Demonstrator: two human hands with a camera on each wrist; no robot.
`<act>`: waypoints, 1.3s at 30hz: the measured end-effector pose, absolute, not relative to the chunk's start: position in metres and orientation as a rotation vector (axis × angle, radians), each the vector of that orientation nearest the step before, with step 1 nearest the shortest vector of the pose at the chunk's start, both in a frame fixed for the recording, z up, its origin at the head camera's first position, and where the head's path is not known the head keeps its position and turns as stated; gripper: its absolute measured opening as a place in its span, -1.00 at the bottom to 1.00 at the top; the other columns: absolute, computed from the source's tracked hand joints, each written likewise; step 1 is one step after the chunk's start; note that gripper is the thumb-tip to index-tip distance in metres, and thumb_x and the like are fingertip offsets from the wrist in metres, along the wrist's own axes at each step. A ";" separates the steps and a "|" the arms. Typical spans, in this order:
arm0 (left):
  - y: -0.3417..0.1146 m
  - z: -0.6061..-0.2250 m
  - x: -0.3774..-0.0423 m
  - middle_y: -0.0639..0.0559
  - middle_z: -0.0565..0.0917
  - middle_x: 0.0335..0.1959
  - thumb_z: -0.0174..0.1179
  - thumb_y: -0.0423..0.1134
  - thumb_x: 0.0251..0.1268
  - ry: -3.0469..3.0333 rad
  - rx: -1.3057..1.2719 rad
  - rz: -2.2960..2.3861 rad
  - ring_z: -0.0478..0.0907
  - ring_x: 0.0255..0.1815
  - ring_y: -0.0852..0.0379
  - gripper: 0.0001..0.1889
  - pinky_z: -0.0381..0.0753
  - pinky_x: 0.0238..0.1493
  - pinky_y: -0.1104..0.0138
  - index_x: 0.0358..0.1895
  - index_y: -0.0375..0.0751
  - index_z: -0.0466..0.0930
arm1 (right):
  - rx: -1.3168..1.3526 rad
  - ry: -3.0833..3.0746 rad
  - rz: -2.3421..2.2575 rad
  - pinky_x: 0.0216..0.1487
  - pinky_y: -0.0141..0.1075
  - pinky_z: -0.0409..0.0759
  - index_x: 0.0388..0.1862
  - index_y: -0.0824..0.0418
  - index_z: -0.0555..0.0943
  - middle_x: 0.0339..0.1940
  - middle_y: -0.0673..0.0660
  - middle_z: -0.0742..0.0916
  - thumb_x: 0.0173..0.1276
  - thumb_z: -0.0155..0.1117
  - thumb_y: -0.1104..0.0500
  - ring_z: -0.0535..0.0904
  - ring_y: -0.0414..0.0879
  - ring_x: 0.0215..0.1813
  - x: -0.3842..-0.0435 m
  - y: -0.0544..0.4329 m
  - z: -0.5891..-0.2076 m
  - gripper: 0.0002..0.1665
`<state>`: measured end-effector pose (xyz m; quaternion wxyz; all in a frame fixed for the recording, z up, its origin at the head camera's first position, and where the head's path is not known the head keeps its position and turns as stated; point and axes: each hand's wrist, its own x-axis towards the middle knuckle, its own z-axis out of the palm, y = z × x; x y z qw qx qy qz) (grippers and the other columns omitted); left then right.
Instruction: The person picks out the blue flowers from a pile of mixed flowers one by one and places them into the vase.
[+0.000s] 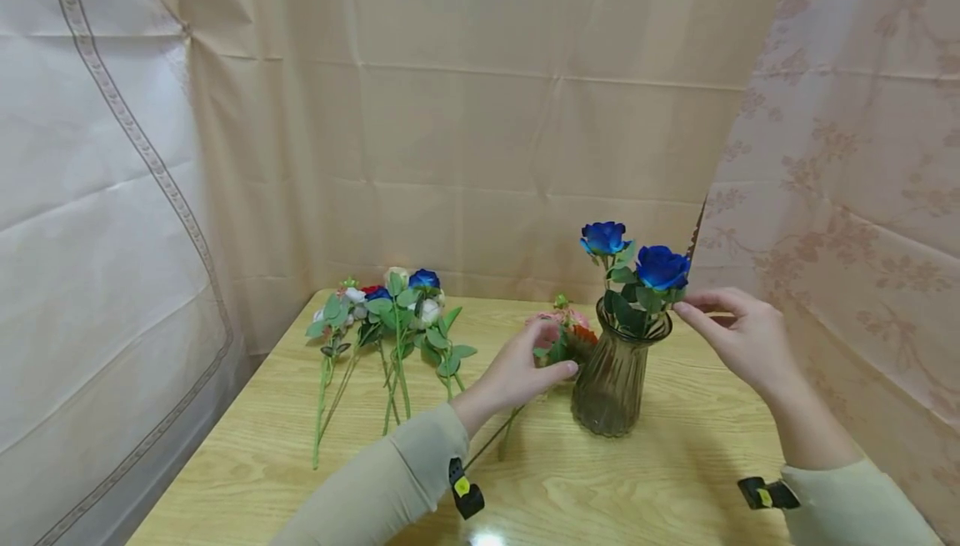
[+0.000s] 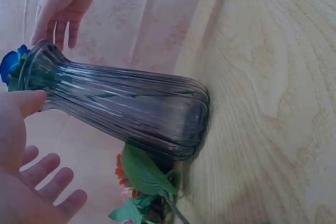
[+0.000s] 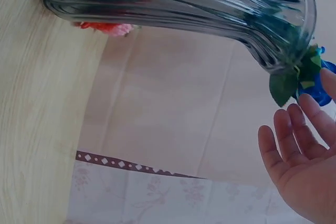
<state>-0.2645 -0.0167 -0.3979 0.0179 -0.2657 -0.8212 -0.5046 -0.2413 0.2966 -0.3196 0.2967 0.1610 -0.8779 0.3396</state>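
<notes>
A brown ribbed glass vase (image 1: 611, 383) stands upright on the table, holding two blue roses, one rose (image 1: 663, 267) to the front right and another rose (image 1: 604, 238) behind it to the left. Beside the rim, my right hand (image 1: 738, 338) has its thumb and index finger at the leaves under the front rose; the right wrist view shows the other fingers (image 3: 286, 135) loosely extended. My left hand (image 1: 517, 367) is left of the vase with fingers spread and nothing in its grasp. Stems show through the glass in the left wrist view.
Several artificial flowers (image 1: 397, 304) in white, blue and red lie at the table's left, stems toward me. Pink and orange flowers (image 1: 581, 334) lie behind my left hand, beside the vase. Beige cloth (image 1: 450, 137) hangs behind the wooden table (image 1: 247, 454); patterned curtain (image 1: 862, 221) hangs at right.
</notes>
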 end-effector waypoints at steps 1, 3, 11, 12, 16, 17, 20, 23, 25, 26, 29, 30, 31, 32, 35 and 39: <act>-0.017 -0.397 -0.265 0.09 0.50 0.28 0.31 0.06 0.40 -2.542 -0.835 -1.561 0.46 0.30 0.05 -0.34 0.53 0.22 0.03 0.47 -0.03 0.34 | 0.423 -2.338 0.908 -0.25 -0.66 0.52 -0.05 0.23 0.75 -0.11 0.19 0.76 0.41 0.44 0.09 0.58 -0.57 -0.23 -0.240 0.297 -0.318 -0.74; -0.017 -0.395 -0.265 0.06 0.51 0.27 0.32 0.04 0.41 -2.524 -0.848 -1.552 0.47 0.29 0.05 -0.33 0.54 0.21 0.00 0.48 -0.05 0.33 | 0.407 -2.351 0.922 -0.26 -0.66 0.52 0.01 0.25 0.73 -0.08 0.22 0.76 0.41 0.44 0.06 0.57 -0.57 -0.23 -0.238 0.298 -0.315 -0.67; -0.023 -0.387 -0.258 0.07 0.53 0.29 0.30 0.04 0.42 -2.504 -0.860 -1.566 0.49 0.30 -0.06 -0.38 0.54 0.22 0.07 0.45 -0.06 0.38 | 0.377 -2.370 1.011 -0.13 -0.69 0.49 0.25 0.26 0.58 0.03 0.20 0.70 0.43 0.41 0.02 0.55 -0.51 -0.10 -0.233 0.303 -0.314 -0.48; -0.023 -0.386 -0.258 0.08 0.53 0.29 0.30 0.03 0.43 -2.499 -0.861 -1.572 0.49 0.30 -0.06 -0.38 0.52 0.25 0.06 0.45 -0.06 0.38 | 0.387 -2.365 1.031 -0.11 -0.68 0.49 0.27 0.26 0.56 0.03 0.18 0.70 0.43 0.41 0.03 0.56 -0.48 -0.07 -0.232 0.304 -0.315 -0.47; -0.026 -0.385 -0.257 0.10 0.53 0.31 0.30 0.01 0.43 -2.488 -0.874 -1.572 0.48 0.31 -0.02 -0.42 0.46 0.31 0.06 0.42 -0.07 0.42 | 0.437 -2.371 1.089 -0.06 -0.68 0.48 0.38 0.29 0.46 0.08 0.09 0.66 0.45 0.39 0.09 0.54 -0.45 0.03 -0.231 0.306 -0.319 -0.39; -0.027 -0.385 -0.257 0.11 0.53 0.31 0.31 0.01 0.43 -2.489 -0.874 -1.569 0.48 0.31 0.01 -0.43 0.46 0.31 0.06 0.41 -0.07 0.43 | 0.448 -2.374 1.108 -0.05 -0.67 0.49 0.41 0.28 0.43 0.10 0.06 0.65 0.46 0.38 0.11 0.54 -0.45 0.04 -0.230 0.306 -0.321 -0.37; -0.029 -0.385 -0.255 0.10 0.54 0.29 0.31 0.00 0.42 -2.495 -0.874 -1.567 0.48 0.30 0.07 -0.47 0.47 0.30 0.03 0.37 -0.06 0.46 | 0.497 -2.376 1.156 0.01 -0.64 0.50 0.47 0.27 0.36 0.16 0.02 0.61 0.46 0.37 0.18 0.52 -0.44 0.11 -0.230 0.306 -0.324 -0.32; -0.031 -0.386 -0.254 0.08 0.56 0.26 0.32 0.01 0.41 -2.502 -0.868 -1.565 0.48 0.27 0.09 -0.48 0.49 0.28 0.02 0.34 -0.08 0.49 | 0.550 -2.373 1.203 0.09 -0.61 0.48 0.51 0.24 0.29 0.26 0.07 0.56 0.44 0.38 0.25 0.49 -0.36 0.21 -0.231 0.304 -0.328 -0.25; -0.033 -0.388 -0.253 0.06 0.55 0.27 0.33 0.00 0.40 -2.506 -0.868 -1.559 0.48 0.27 0.09 -0.47 0.49 0.28 0.06 0.34 -0.11 0.49 | 0.579 -2.382 1.217 0.13 -0.61 0.46 0.55 0.22 0.24 0.33 0.12 0.52 0.42 0.40 0.26 0.44 -0.32 0.28 -0.232 0.303 -0.330 -0.18; -0.034 -0.389 -0.253 0.05 0.55 0.28 0.33 0.01 0.40 -2.506 -0.867 -1.555 0.48 0.27 0.08 -0.47 0.49 0.28 0.09 0.33 -0.11 0.49 | 0.591 -2.386 1.224 0.14 -0.61 0.45 0.57 0.21 0.22 0.36 0.14 0.50 0.40 0.41 0.27 0.42 -0.29 0.30 -0.232 0.302 -0.332 -0.15; -0.036 -0.392 -0.252 0.01 0.53 0.30 0.32 0.02 0.41 -2.510 -0.872 -1.556 0.48 0.29 0.04 -0.46 0.48 0.30 0.13 0.34 -0.12 0.49 | 0.626 -2.397 1.237 0.15 -0.62 0.43 0.61 0.17 0.15 0.42 0.21 0.45 0.36 0.45 0.30 0.39 -0.19 0.37 -0.234 0.301 -0.338 -0.04; -0.037 -0.393 -0.252 -0.01 0.53 0.31 0.32 0.02 0.41 -2.509 -0.875 -1.557 0.48 0.29 0.03 -0.46 0.47 0.31 0.12 0.34 -0.13 0.49 | 0.635 -2.399 1.241 0.14 -0.62 0.42 0.62 0.16 0.13 0.43 0.23 0.44 0.34 0.45 0.30 0.39 -0.12 0.40 -0.235 0.301 -0.340 -0.01; -0.038 -0.393 -0.251 0.00 0.53 0.31 0.32 0.02 0.41 -2.511 -0.873 -1.557 0.48 0.30 0.03 -0.46 0.47 0.31 0.12 0.34 -0.12 0.49 | 0.646 -2.401 1.244 0.15 -0.61 0.42 0.63 0.16 0.12 0.44 0.24 0.43 0.33 0.46 0.31 0.38 -0.05 0.41 -0.235 0.300 -0.343 0.01; -0.039 -0.394 -0.251 0.00 0.54 0.30 0.31 0.03 0.42 -2.514 -0.871 -1.553 0.48 0.30 0.03 -0.46 0.47 0.31 0.11 0.34 -0.11 0.49 | 0.657 -2.400 1.248 0.15 -0.61 0.42 0.63 0.16 0.10 0.44 0.26 0.42 0.32 0.47 0.32 0.36 0.03 0.43 -0.236 0.300 -0.345 0.03; -0.041 -0.396 -0.250 0.02 0.55 0.28 0.31 0.05 0.41 -2.528 -0.854 -1.547 0.48 0.28 0.07 -0.47 0.49 0.27 0.11 0.34 -0.08 0.49 | 0.657 -2.407 1.276 0.16 -0.59 0.42 0.64 0.14 0.08 0.46 0.23 0.40 0.30 0.49 0.32 0.33 0.18 0.45 -0.237 0.298 -0.352 0.07; -0.045 -0.399 -0.248 0.05 0.55 0.27 0.31 0.06 0.41 -2.543 -0.831 -1.549 0.48 0.28 0.07 -0.47 0.51 0.26 0.09 0.33 -0.06 0.49 | 0.653 -2.437 1.301 0.17 -0.56 0.43 0.65 0.17 0.03 0.49 0.23 0.37 0.31 0.50 0.29 0.30 0.30 0.45 -0.240 0.295 -0.361 0.10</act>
